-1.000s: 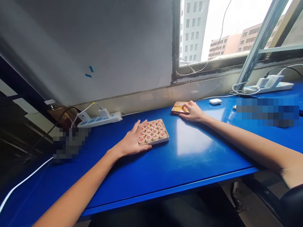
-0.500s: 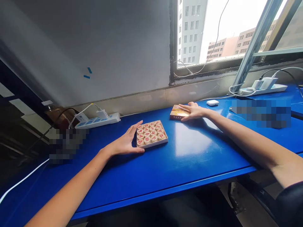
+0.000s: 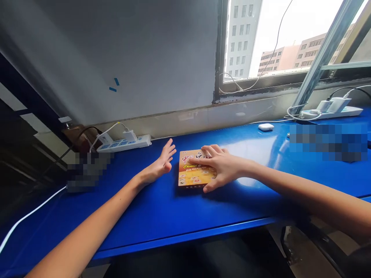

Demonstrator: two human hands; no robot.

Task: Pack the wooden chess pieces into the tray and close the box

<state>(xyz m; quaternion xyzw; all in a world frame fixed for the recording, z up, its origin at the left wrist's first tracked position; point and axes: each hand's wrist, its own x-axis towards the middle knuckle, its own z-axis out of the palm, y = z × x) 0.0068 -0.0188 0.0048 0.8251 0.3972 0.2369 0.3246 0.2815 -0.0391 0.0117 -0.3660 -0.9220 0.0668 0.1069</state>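
A printed Chinese chess box lid (image 3: 193, 173) lies over the spot of the piece tray on the blue table (image 3: 145, 220); no pieces show around it. My right hand (image 3: 223, 168) rests on the lid's right part, fingers spread across its top and the thumb at the near edge. Just left of the lid, my left hand (image 3: 160, 162) is off it, fingers apart and nothing in them. Whether the lid is fully seated on the tray cannot be seen.
Behind my left hand lies a white power strip (image 3: 127, 143) with plugs and cables. A small white case (image 3: 266, 127) sits at the back right, near another power strip (image 3: 348, 112). A bottle (image 3: 74, 135) stands at the far left.
My right hand has brought the lid left and nearer, over the tray, and the pieces are now hidden. My left hand has come away from the tray's left side.
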